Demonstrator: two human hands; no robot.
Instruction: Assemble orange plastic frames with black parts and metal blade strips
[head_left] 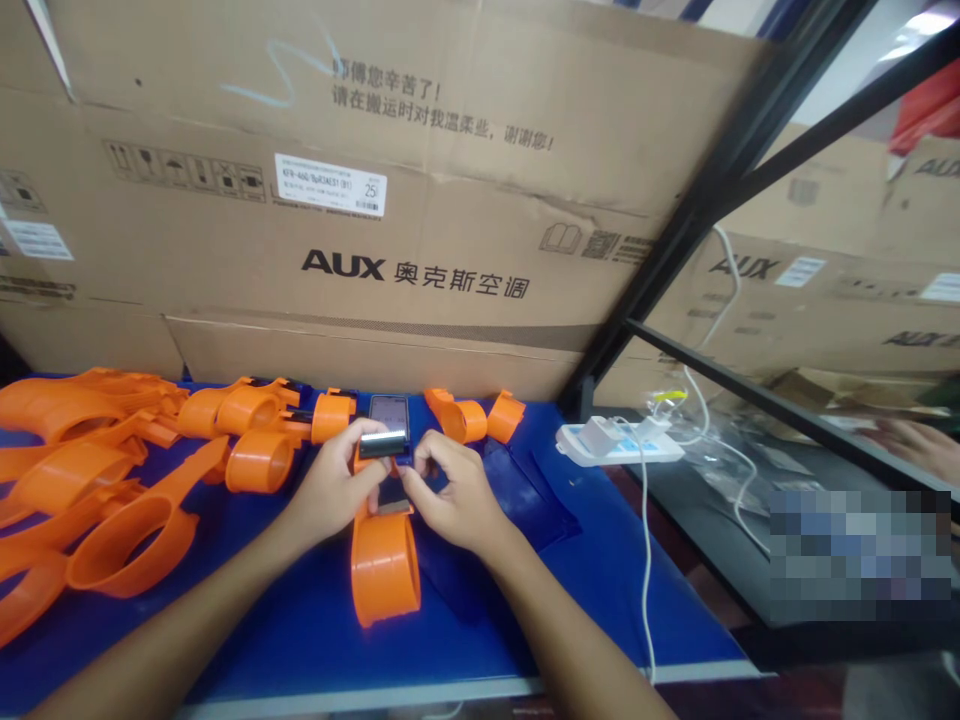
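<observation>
An orange plastic tape dispenser (pixel 385 575) is held over the blue table, its round hub hanging towards me and a dark, shiny roller (pixel 382 443) at its far end. My left hand (pixel 340 478) is closed around the dispenser's left side, below the roller. My right hand (pixel 455 492) has curled fingers pinched at its right edge, by a small dark blue part; the exact contact is partly hidden. A metal strip (pixel 394 508) shows between the hands and the hub. Just behind the roller is a phone (pixel 388 408) with its screen lit.
Many orange dispensers (pixel 259 462) crowd the table's left side, with a few orange pieces (pixel 469 420) behind my right hand. Blue film (pixel 529 490) lies on the right. A white power strip (pixel 619 442) trails cables. Cardboard boxes (pixel 450 220) wall the back; a black frame (pixel 679 240) rises right.
</observation>
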